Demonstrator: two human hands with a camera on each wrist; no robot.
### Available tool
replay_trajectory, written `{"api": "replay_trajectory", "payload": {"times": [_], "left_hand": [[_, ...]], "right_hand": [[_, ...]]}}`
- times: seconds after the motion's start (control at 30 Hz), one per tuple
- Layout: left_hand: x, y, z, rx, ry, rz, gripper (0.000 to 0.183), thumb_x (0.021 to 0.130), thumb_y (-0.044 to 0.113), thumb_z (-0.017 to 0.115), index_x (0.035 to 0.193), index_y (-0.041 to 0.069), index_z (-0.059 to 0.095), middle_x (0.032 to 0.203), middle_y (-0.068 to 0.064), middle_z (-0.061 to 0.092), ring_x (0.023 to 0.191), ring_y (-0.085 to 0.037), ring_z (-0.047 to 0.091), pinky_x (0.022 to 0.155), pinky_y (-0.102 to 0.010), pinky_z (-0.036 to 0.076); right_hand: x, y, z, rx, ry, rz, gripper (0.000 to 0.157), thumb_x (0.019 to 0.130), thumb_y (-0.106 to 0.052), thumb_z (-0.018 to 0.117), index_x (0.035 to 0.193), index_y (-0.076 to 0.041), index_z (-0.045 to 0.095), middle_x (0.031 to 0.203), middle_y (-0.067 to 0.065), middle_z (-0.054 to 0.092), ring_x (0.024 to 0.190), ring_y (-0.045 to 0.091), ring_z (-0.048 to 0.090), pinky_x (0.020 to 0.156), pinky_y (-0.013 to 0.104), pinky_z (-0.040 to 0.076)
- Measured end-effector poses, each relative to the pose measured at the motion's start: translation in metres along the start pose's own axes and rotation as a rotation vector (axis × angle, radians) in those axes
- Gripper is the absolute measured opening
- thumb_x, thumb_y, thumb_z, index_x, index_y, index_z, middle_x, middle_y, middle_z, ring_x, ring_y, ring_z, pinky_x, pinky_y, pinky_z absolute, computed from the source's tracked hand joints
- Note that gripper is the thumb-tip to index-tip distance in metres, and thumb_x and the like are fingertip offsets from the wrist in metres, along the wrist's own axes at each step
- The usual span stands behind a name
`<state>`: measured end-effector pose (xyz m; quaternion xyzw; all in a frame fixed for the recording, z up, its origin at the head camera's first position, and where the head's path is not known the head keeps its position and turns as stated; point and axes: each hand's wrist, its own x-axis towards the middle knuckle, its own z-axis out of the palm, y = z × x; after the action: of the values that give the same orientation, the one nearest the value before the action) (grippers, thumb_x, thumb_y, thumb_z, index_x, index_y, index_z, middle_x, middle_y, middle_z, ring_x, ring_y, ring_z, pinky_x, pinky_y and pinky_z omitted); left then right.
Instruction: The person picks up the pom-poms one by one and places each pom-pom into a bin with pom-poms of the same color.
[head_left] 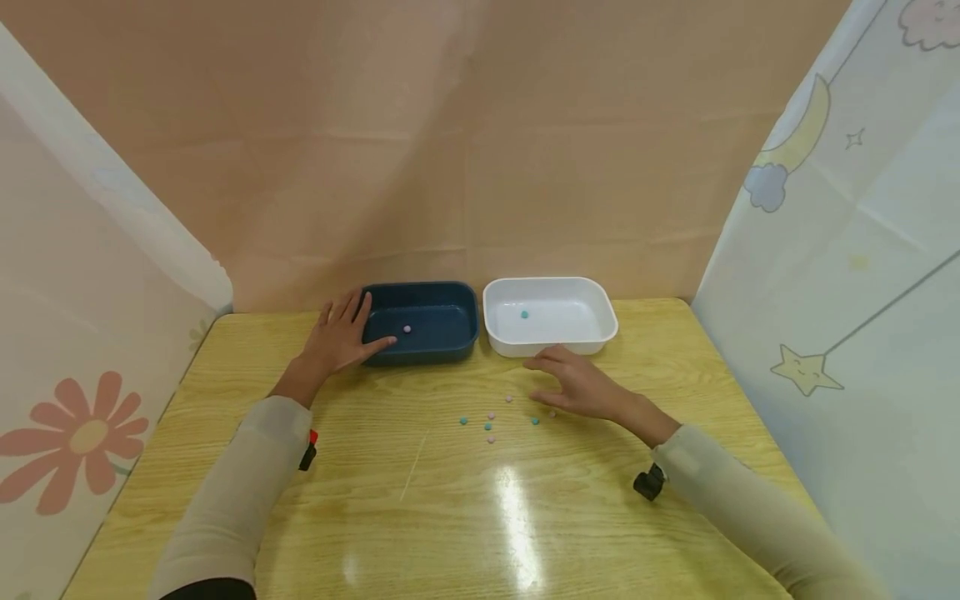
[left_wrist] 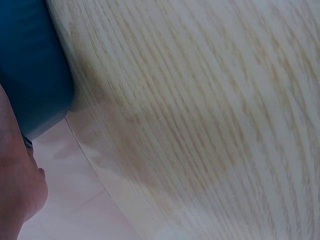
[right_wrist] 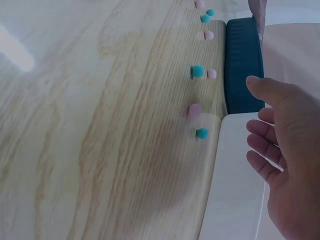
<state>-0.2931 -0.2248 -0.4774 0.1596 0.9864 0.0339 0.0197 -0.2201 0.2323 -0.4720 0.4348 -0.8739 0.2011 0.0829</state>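
My left hand [head_left: 337, 337] rests on the left end of the dark blue tray [head_left: 420, 358], its fingers spread and the thumb over the front rim. A pink ball [head_left: 407, 329] lies inside that tray. In front of the white tray [head_left: 551, 347], my right hand [head_left: 581, 385] hovers with loosely bent fingers and a gap between thumb and fingertips, holding nothing. One teal ball [head_left: 524, 315] sits in the white tray. Several small pink and teal balls lie on the table, among them a teal ball [head_left: 535, 421] and a pink ball [head_left: 552, 414] just below the right hand.
The wooden table [head_left: 360, 500] carries both trays side by side at its back edge. Behind them hangs a plain brownish sheet [head_left: 465, 167]. Patterned cloths stand at the left [head_left: 90, 333] and right [head_left: 847, 250] sides.
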Motion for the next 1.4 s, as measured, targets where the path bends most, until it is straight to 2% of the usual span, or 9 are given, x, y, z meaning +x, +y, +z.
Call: {"api": "replay_trajectory", "payload": {"times": [0.13, 0.4, 0.67, 0.87, 1.2, 1.4], "left_hand": [[0.000, -0.001, -0.001, 0.002, -0.006, 0.002, 0.108, 0.101, 0.076, 0.043, 0.170, 0.003, 0.004, 0.177, -0.022, -0.002, 0.164, -0.040, 0.002, 0.129, -0.063, 0.003], [-0.001, 0.000, -0.001, 0.014, -0.009, 0.005, 0.106, 0.102, 0.075, 0.043, 0.170, 0.003, 0.004, 0.177, -0.022, -0.003, 0.164, -0.040, 0.001, 0.129, -0.063, 0.003], [-0.003, -0.001, -0.001, 0.027, -0.004, 0.001, 0.106, 0.102, 0.075, 0.044, 0.170, 0.003, 0.006, 0.177, -0.023, -0.001, 0.164, -0.041, 0.003, 0.129, -0.064, 0.004], [-0.002, -0.001, 0.001, 0.021, 0.006, 0.006, 0.106, 0.102, 0.075, 0.043, 0.170, 0.003, 0.005, 0.177, -0.023, -0.001, 0.164, -0.040, 0.003, 0.129, -0.065, 0.004], [0.001, 0.000, 0.004, 0.028, 0.010, -0.003, 0.106, 0.102, 0.076, 0.042, 0.171, 0.004, 0.005, 0.177, -0.022, -0.001, 0.164, -0.040, 0.003, 0.129, -0.064, 0.003], [0.000, 0.000, 0.002, 0.024, 0.012, 0.000, 0.106, 0.102, 0.076, 0.043, 0.171, 0.004, 0.005, 0.177, -0.022, -0.001, 0.164, -0.040, 0.003, 0.129, -0.064, 0.004]], "right_hand": [[0.003, -0.001, 0.006, 0.035, -0.008, 0.007, 0.045, 0.089, -0.022, 0.088, 0.124, 0.003, 0.074, 0.118, 0.010, 0.070, 0.111, 0.027, 0.065, 0.094, 0.044, 0.057], [0.007, -0.006, 0.016, 0.052, -0.007, -0.045, 0.040, 0.087, -0.017, 0.089, 0.118, 0.004, 0.076, 0.114, 0.012, 0.071, 0.106, 0.028, 0.066, 0.091, 0.045, 0.057], [0.011, -0.005, 0.027, 0.099, -0.084, 0.028, 0.037, 0.093, -0.020, 0.084, 0.121, 0.002, 0.076, 0.115, 0.009, 0.073, 0.106, 0.024, 0.066, 0.094, 0.043, 0.056], [0.012, -0.006, 0.032, 0.140, -0.100, 0.077, 0.034, 0.094, -0.020, 0.084, 0.121, -0.001, 0.077, 0.114, 0.007, 0.072, 0.105, 0.021, 0.067, 0.094, 0.042, 0.057], [0.015, -0.001, 0.042, 0.169, -0.121, 0.087, 0.024, 0.095, -0.019, 0.081, 0.115, -0.005, 0.080, 0.111, 0.003, 0.073, 0.102, 0.018, 0.066, 0.093, 0.039, 0.056], [0.013, 0.000, 0.046, 0.212, -0.101, 0.091, 0.017, 0.096, -0.017, 0.081, 0.111, -0.009, 0.081, 0.106, 0.000, 0.071, 0.099, 0.016, 0.065, 0.089, 0.037, 0.056]]}}
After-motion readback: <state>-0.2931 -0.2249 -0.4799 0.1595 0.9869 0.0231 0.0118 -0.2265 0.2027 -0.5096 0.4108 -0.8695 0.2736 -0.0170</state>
